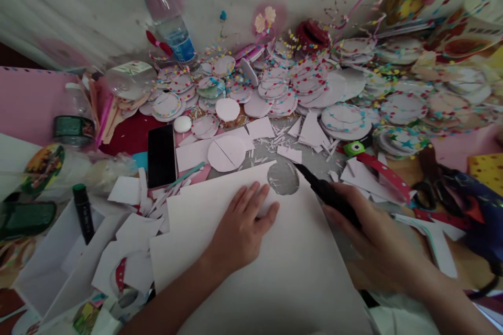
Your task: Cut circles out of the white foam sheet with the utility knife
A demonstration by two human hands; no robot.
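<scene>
A sheet (291, 267) lies across the lower centre of the frame, the left hand (241, 230) on it, the knife (332, 195) in the right hand (375, 238) near its upper-right edge. Discs (310, 84) pile up behind; a phone (161, 157) lies left of centre, a box (43, 267) lower left, scissors (432, 180) at right.

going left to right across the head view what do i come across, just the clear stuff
Green-capped marker, black phone, left hand flat on the white sheet, right hand holding a black cutter, scissors, yellow spotted item.
</scene>
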